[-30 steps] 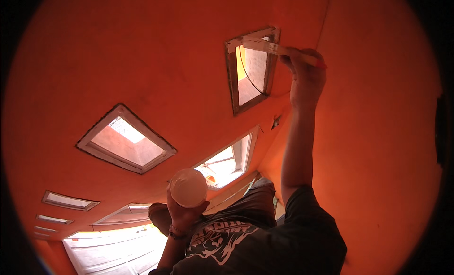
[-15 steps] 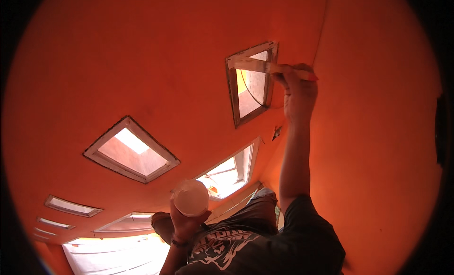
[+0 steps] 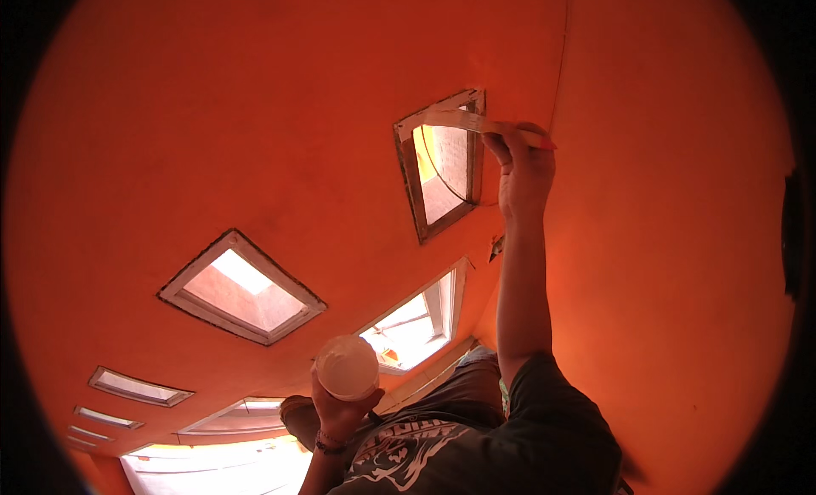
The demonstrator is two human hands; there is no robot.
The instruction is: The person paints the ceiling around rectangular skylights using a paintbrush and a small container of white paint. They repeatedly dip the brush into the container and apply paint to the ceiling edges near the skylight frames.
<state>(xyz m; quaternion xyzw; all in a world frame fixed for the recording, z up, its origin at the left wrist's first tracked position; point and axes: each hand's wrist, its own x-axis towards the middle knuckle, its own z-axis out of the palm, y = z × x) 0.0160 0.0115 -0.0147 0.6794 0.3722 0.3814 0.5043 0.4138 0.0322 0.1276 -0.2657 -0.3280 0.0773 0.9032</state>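
Observation:
My right hand (image 3: 523, 167), arm stretched up, is closed around the handle of a flat paintbrush (image 3: 466, 121). The brush points left, its bristle end at the upper rail of a small window frame (image 3: 410, 184). That frame is pale along the top and dark and worn down its sides. Whether the bristles touch the wood is hard to tell. Lower down, my left hand (image 3: 338, 414) grips a round pale tub (image 3: 347, 367) from below and the side. A pale substance shows in the tub's mouth.
A second framed window (image 3: 242, 287) sits to the left in the orange wall (image 3: 255, 138), with several smaller ones beyond. Below is a larger bright window (image 3: 416, 325). A wall corner line (image 3: 561, 61) runs down near my right hand; a damaged hole (image 3: 496, 247) lies beside my forearm.
The brush tip has shifted right along the frame's upper rail, away from its left corner. My view has tilted slightly, so the windows sit lower. Both hands keep their holds.

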